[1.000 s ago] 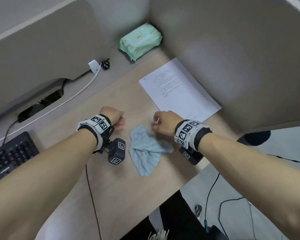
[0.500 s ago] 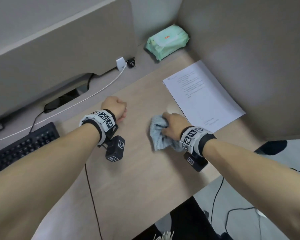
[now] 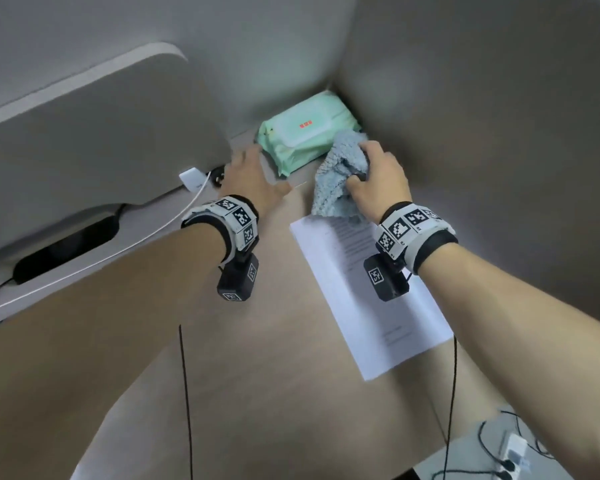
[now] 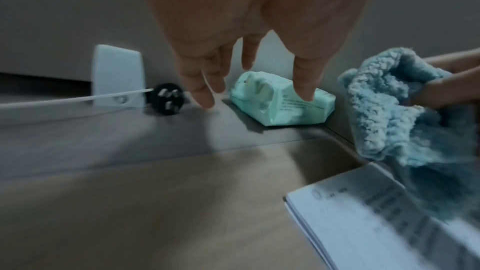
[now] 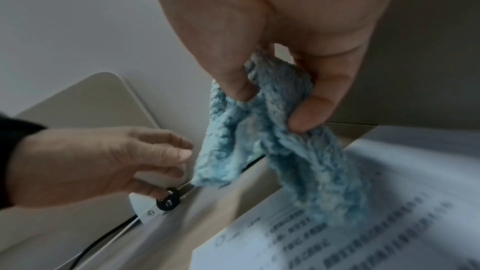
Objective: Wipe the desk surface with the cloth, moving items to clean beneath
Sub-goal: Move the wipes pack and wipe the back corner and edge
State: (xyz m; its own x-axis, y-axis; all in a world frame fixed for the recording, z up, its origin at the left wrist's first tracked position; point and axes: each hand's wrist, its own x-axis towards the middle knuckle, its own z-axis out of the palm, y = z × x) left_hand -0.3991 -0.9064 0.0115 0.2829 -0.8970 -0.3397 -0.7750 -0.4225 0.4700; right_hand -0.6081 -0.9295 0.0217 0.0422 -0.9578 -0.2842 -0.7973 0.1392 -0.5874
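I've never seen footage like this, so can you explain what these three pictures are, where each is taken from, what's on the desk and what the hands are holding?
There is no machine here: a person cleans a desk, wearing one camera on the head and one on each wrist, on the black-and-white patterned bands. The head view looks down over both arms; each wrist view looks along one hand.

The right hand grips a fluffy light-blue cloth, lifted above the wooden desk top. The left hand, fingers straight, holds nothing and reaches toward a mint-green pack of wet wipes in the far corner.

Also on the desk: a printed white paper sheet, a black plug and a white cable from a small white plastic block.
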